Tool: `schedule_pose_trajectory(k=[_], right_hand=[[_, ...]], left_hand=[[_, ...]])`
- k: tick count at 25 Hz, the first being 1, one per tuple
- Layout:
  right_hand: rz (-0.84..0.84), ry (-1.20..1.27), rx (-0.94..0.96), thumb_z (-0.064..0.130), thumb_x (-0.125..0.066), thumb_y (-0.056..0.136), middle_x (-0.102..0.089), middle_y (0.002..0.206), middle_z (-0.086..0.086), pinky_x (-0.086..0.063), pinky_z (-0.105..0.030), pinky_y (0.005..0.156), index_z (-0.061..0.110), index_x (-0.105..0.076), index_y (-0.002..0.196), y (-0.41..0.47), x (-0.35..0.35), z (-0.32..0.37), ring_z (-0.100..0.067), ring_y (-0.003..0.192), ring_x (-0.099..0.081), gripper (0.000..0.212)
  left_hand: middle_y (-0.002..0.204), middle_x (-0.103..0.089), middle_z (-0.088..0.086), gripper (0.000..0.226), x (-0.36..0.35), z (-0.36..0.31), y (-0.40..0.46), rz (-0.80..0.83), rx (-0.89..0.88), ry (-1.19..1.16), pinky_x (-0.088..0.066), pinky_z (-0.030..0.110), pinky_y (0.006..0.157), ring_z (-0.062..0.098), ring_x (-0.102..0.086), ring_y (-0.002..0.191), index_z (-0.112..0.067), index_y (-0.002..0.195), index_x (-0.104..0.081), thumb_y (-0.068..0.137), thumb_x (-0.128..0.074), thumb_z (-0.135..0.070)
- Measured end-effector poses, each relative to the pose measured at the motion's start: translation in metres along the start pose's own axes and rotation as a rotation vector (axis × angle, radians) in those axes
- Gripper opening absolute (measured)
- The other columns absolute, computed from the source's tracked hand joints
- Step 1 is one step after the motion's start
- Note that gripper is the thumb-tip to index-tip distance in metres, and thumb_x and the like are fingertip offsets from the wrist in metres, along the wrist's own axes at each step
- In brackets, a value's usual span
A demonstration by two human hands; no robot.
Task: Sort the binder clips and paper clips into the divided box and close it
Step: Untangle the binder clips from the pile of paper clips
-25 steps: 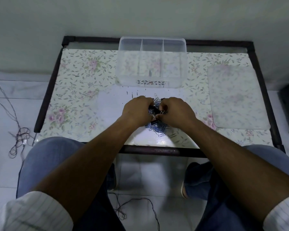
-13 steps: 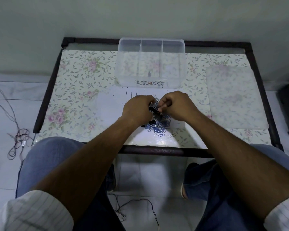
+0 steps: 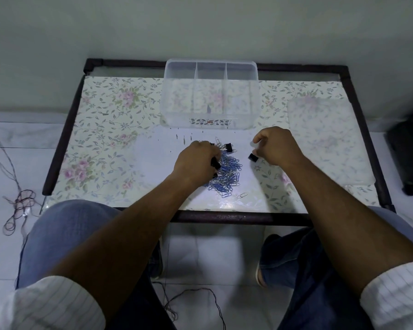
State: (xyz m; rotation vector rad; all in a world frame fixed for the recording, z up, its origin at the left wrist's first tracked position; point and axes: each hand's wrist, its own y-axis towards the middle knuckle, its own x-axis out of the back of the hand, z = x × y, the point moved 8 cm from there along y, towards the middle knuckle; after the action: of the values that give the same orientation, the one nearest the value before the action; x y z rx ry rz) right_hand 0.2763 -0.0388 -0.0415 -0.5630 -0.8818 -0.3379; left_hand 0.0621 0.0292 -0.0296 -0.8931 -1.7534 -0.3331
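One box (image 3: 211,96) with three compartments, one lid (image 3: 329,141), four visible binder clips (image 3: 228,146), and a paper-clip pile (image 3: 228,173) too tangled to count.

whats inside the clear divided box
The clear plastic divided box shows three compartments with no clips visible; only the floral table covering shows through. Its front floor is hazy.

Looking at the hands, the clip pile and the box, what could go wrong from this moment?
1. The right hand holds a black binder clip only at its edge, so it may slip before it reaches the divided box.
2. The left hand digs in the tangled paper clip pile; paper clips may come along with a binder clip.
3. A stray paper clip lies near the table's front edge and could be knocked off.
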Motion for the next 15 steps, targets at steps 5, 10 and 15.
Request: schedule_pose_trajectory(k=[5, 10, 15], right_hand=[[-0.029, 0.09, 0.169, 0.027, -0.086, 0.084, -0.07, 0.11, 0.006, -0.055, -0.031, 0.076, 0.026, -0.077, 0.107, -0.015, -0.005, 0.038, -0.017, 0.089, -0.07, 0.025], [0.056, 0.013, 0.299, 0.024, -0.079, 0.091, -0.07, 0.107, 0.002, -0.053, -0.035, 0.089, 0.025, -0.076, 0.113, -0.025, -0.037, 0.056, -0.019, 0.096, -0.065, 0.022], [0.099, -0.156, 0.343, 0.014, -0.071, 0.096, -0.057, 0.145, -0.011, -0.048, -0.043, 0.105, 0.021, -0.058, 0.148, -0.016, -0.053, 0.058, -0.032, 0.133, -0.053, 0.054]], left_hand=[[0.085, -0.071, -0.006, 0.016, 0.021, 0.003, -0.002, -0.045, 0.026, -0.196, -0.053, 0.031, 0.078, 0.017, -0.064, 0.082, -0.021, 0.087, -0.074, 0.083, -0.066, -0.008], [0.103, -0.074, -0.001, 0.019, 0.056, 0.064, -0.003, -0.118, 0.252, -0.155, -0.05, 0.028, 0.083, 0.021, -0.069, 0.089, -0.021, 0.103, -0.079, 0.093, -0.066, -0.012], [0.1, -0.075, 0.001, 0.022, 0.036, 0.11, -0.021, 0.008, 0.441, -0.021, -0.053, 0.032, 0.072, 0.023, -0.069, 0.089, -0.022, 0.088, -0.077, 0.088, -0.061, -0.007]])
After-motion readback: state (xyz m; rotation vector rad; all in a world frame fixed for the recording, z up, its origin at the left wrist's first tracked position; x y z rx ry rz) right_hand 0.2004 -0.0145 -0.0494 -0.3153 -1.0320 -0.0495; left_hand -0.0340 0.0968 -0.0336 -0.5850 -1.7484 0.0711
